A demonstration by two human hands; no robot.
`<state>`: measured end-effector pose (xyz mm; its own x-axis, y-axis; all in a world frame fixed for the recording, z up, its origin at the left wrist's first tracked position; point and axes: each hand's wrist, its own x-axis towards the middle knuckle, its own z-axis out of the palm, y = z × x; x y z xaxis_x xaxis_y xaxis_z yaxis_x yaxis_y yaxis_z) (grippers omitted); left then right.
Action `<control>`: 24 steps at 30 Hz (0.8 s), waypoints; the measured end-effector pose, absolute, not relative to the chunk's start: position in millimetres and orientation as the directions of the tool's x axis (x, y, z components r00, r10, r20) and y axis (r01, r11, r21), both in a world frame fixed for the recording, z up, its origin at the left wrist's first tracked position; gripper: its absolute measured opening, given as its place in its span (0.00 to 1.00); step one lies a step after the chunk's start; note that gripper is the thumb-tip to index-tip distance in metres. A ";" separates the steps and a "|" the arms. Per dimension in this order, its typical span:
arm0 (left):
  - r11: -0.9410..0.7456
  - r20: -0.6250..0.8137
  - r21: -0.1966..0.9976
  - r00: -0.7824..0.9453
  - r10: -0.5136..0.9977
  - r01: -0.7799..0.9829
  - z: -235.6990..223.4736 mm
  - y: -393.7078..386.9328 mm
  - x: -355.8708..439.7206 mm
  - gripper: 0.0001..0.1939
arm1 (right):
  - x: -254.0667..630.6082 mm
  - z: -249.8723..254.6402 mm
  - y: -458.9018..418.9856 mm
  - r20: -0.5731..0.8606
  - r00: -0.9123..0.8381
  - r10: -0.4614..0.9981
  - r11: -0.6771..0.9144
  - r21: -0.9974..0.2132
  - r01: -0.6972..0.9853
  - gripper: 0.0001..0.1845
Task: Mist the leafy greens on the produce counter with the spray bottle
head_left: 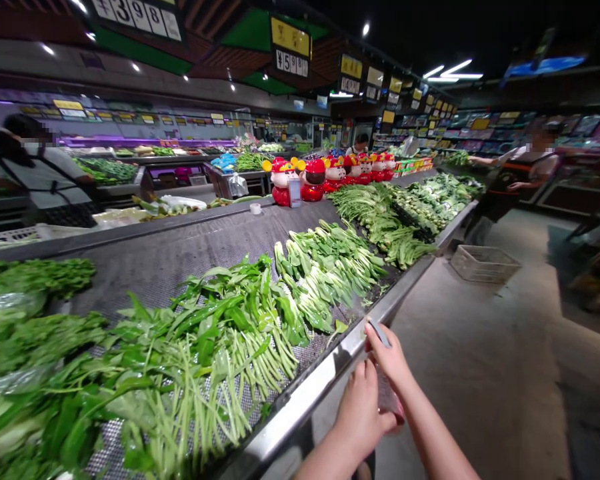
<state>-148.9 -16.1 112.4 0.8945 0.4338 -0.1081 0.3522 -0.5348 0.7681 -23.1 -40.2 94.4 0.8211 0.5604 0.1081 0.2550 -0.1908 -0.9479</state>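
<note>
My two hands meet at the metal front rim [325, 373] of a long vegetable counter. My right hand [391, 360] is closed round the top of a small spray bottle, fingers on its grey nozzle [379, 331], which points toward the greens. My left hand [363, 408] is wrapped around the bottle's pale see-through body [389, 395] from below. A faint mist hangs just beyond the nozzle. Nearest the hands lie bundles of long-stemmed leafy greens [215, 347] and short pale-stalked greens [325, 267] on the dark mesh mat [190, 247].
More greens [405, 213] fill the counter further along, behind red figurines [313, 180]. A grey crate [484, 263] sits on the aisle floor on the right. One aproned person [40, 170] stands at far left, another [520, 167] reaches over the far end.
</note>
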 end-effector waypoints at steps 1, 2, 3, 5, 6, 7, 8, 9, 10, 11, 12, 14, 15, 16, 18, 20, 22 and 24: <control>-0.526 -0.120 0.770 0.891 0.438 0.362 111.9 -18.9 -150.4 0.42 | -25.0 94.1 -42.4 0.109 0.815 0.569 -0.192 -0.946 0.261 0.23; -0.518 -0.126 0.771 0.885 0.448 0.372 111.9 -20.9 -152.1 0.42 | -27.2 94.6 -43.2 0.111 0.803 0.586 -0.190 -0.944 0.269 0.23; -0.510 -0.128 0.771 0.878 0.462 0.381 112.5 -21.8 -154.0 0.43 | -29.4 96.0 -42.5 0.115 0.789 0.604 -0.184 -0.943 0.278 0.22; -0.498 -0.119 0.769 0.856 0.504 0.400 116.0 -20.1 -158.1 0.44 | -33.9 101.9 -36.1 0.131 0.759 0.637 -0.155 -0.944 0.292 0.21; -0.497 -0.109 0.767 0.846 0.523 0.406 118.8 -17.7 -160.1 0.45 | -36.1 106.5 -30.7 0.139 0.743 0.654 -0.135 -0.946 0.296 0.21; -0.501 -0.093 0.762 0.835 0.542 0.410 122.3 -14.3 -162.1 0.45 | -38.1 112.0 -24.3 0.150 0.727 0.670 -0.109 -0.949 0.297 0.21; -0.510 -0.071 0.755 0.826 0.560 0.411 126.4 -10.2 -164.0 0.44 | -40.1 118.3 -17.2 0.167 0.711 0.683 -0.080 -0.951 0.299 0.21; -0.523 -0.044 0.747 0.816 0.576 0.409 131.0 -5.8 -165.9 0.43 | -42.0 125.2 -9.8 0.184 0.690 0.700 -0.050 -0.951 0.306 0.20; -0.537 -0.015 0.739 0.806 0.591 0.407 136.0 -1.4 -167.7 0.43 | -43.7 132.3 -2.6 0.210 0.677 0.705 -0.019 -0.949 0.314 0.20; -0.550 0.012 0.729 0.797 0.605 0.407 141.1 2.7 -169.4 0.42 | -45.4 139.2 4.1 0.242 0.664 0.708 0.010 -0.943 0.334 0.19; -0.559 0.033 0.721 0.785 0.619 0.410 146.2 6.4 -171.2 0.42 | -47.1 145.5 10.0 0.267 0.643 0.718 0.034 -0.936 0.351 0.18; -0.567 0.054 0.705 0.766 0.641 0.425 155.3 11.6 -174.4 0.42 | -50.2 155.4 19.3 0.307 0.605 0.734 0.074 -0.923 0.378 0.18; -0.567 0.054 0.698 0.757 0.652 0.438 158.9 13.0 -175.9 0.42 | -51.6 158.6 22.5 0.314 0.591 0.743 0.088 -0.921 0.380 0.18; -0.565 0.051 0.691 0.749 0.661 0.451 161.8 13.7 -177.2 0.42 | -52.9 160.8 24.8 0.316 0.581 0.750 0.097 -0.922 0.376 0.18; -0.561 0.045 0.683 0.739 0.672 0.468 165.1 13.1 -178.9 0.42 | -54.8 162.7 26.8 0.305 0.572 0.761 0.100 -0.927 0.361 0.18; -0.553 0.044 0.683 0.729 0.683 0.477 165.8 10.4 -179.3 0.41 | -55.5 162.9 25.8 0.280 0.568 0.774 0.086 -0.935 0.344 0.18; -0.544 0.045 0.688 0.720 0.692 0.480 165.2 5.9 -178.3 0.41 | -55.0 163.2 22.3 0.256 0.566 0.784 0.077 -0.944 0.320 0.18; -0.535 0.043 0.693 0.713 0.699 0.483 164.6 0.2 -176.6 0.41 | -53.5 163.9 17.1 0.238 0.570 0.786 0.082 -0.955 0.285 0.18</control>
<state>-176.6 0.2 164.6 0.7134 0.6994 0.0430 0.4827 -0.5349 0.6935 -53.5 17.1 163.9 0.5700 0.7865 0.2378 0.2847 0.0824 -0.9551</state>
